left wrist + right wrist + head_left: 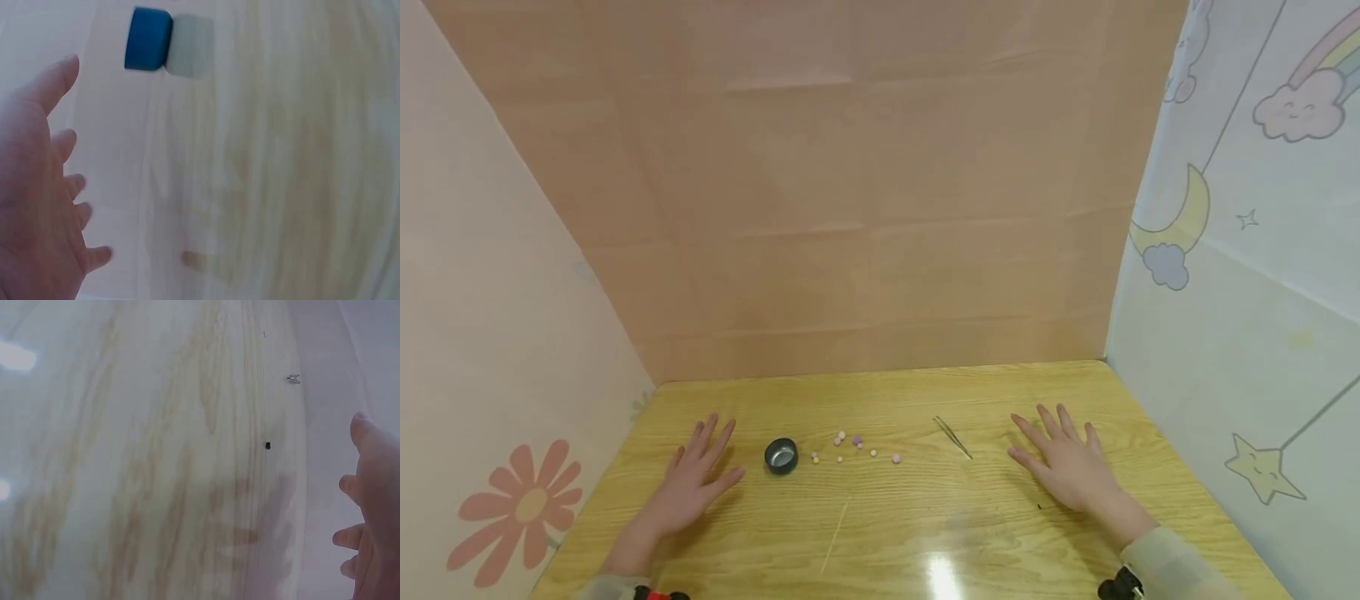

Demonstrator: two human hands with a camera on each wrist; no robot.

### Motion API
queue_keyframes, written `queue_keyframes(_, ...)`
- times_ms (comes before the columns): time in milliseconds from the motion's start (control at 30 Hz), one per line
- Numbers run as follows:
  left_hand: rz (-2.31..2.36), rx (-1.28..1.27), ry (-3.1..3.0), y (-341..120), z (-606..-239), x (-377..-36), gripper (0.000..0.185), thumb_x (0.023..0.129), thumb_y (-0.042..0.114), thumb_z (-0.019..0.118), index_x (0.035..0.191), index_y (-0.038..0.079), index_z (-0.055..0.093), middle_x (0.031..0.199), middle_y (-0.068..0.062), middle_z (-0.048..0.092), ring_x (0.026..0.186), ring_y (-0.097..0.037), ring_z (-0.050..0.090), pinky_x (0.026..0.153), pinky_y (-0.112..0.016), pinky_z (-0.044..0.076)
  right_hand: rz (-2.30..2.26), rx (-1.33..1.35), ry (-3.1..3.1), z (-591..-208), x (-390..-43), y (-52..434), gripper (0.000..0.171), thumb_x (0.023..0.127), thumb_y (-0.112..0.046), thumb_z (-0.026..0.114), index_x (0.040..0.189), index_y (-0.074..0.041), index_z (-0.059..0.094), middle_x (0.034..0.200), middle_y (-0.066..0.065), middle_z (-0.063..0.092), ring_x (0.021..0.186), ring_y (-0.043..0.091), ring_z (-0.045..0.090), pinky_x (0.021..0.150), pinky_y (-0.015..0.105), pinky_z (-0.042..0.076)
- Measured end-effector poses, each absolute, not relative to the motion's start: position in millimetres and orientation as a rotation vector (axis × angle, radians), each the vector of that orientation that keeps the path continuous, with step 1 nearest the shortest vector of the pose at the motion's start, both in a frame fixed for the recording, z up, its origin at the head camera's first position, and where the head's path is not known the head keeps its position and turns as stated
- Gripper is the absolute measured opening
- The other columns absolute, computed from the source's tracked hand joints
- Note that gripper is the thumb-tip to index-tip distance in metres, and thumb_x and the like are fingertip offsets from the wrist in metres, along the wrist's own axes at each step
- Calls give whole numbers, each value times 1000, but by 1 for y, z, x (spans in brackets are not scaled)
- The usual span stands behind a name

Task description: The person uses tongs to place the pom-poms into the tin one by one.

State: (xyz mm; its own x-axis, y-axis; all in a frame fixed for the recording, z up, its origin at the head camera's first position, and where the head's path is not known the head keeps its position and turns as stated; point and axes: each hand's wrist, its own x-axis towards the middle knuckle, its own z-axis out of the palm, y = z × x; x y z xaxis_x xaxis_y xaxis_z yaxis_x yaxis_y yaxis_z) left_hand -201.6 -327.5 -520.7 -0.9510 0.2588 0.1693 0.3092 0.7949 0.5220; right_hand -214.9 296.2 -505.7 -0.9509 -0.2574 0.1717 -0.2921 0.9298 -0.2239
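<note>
My left hand (pixel 688 487) hovers over the left side of the table with its fingers spread and nothing in them. Just right of it stands a small round dark cup (pixel 770 464), its inside showing bare; from the left wrist the cup (pixel 149 39) looks blue. Several tiny pink, purple and white balls (pixel 857 440) lie scattered beside the cup. Farther right is a pair of metal tweezers (pixel 955 439), lying at a slant. Right of the tweezers my right hand (pixel 1067 467) is held with spread fingers, also holding nothing. In the right wrist view the tweezers (pixel 293 379) appear small beyond the thumb.
The wood-grain table (pixel 910 508) has a brown sheet (pixel 880 208) behind it and pale printed walls on both sides. A small black speck (pixel 1039 507) lies below the right hand. A thin pale line (pixel 835 533) runs along the tabletop near the middle.
</note>
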Motion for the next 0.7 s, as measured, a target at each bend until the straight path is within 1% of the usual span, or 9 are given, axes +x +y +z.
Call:
queue_keyframes(67, -938, -441, -2876, -322, -519, -202, 81, 109, 43, 63, 174, 21, 20, 176, -23, 11, 159, -54, 7, 113, -85, 13, 403, 429, -2935, -505, -216, 294, 67, 110, -59, 50, 162, -18, 50, 164, 30, 39, 152, 60, 24, 110, 86, 18)
queue_keyframes(133, -998, -433, -2852, -316, -517, -203, 78, 109, 41, 64, 172, 14, 26, 173, -26, 22, 156, -56, 18, 113, -83, 20, 448, 435, -2926, -504, -216, 290, 66, 111, -57, 50, 161, -14, 51, 161, 30, 44, 151, 60, 29, 110, 84, 25)
queue_keyframes(233, -1065, -436, -2807, -307, -516, -205, 76, 108, 39, 67, 167, 5, 35, 169, -27, 33, 153, -54, 28, 116, -77, 26, 534, 434, -2915, -503, -217, 286, 65, 112, -55, 50, 160, -11, 52, 157, 29, 50, 148, 58, 36, 109, 80, 33)
queue_keyframes(333, -1088, -438, -2771, -297, -516, -208, 75, 105, 40, 71, 164, 4, 42, 165, -25, 42, 148, -51, 41, 116, -71, 34, 674, 428, -2899, -504, -219, 280, 63, 112, -52, 52, 158, -9, 54, 154, 27, 54, 144, 55, 45, 110, 77, 37)
queue_keyframes(433, -1138, -441, -2742, -286, -515, -211, 72, 103, 36, 76, 161, 4, 47, 161, -23, 48, 142, -49, 50, 111, -66, 44, 858, 416, -2882, -504, -221, 274, 60, 112, -47, 56, 156, -7, 56, 152, 24, 57, 135, 50, 57, 110, 71, 41)
queue_keyframes(500, -1183, -440, -2729, -279, -515, -214, 72, 100, 31, 80, 159, 2, 50, 158, -23, 51, 138, -48, 54, 107, -63, 49, 959, 415, -2872, -503, -222, 267, 58, 111, -44, 59, 153, -5, 58, 151, 23, 59, 129, 47, 63, 109, 69, 45)
queue_keyframes(567, -1231, -426, -2730, -271, -516, -217, 72, 98, 27, 82, 157, 1, 52, 157, -23, 52, 137, -47, 56, 106, -60, 51, 1050, 397, -2871, -504, -224, 260, 55, 110, -42, 61, 152, -6, 60, 150, 22, 60, 125, 45, 66, 107, 66, 48)
queue_keyframes(700, -1257, -358, -2761, -258, -519, -222, 74, 95, 30, 85, 156, 2, 54, 153, -24, 56, 128, -44, 62, 100, -57, 56, 1143, 370, -2871, -505, -229, 244, 51, 109, -36, 65, 151, -8, 62, 149, 20, 61, 127, 42, 65, 103, 62, 53)
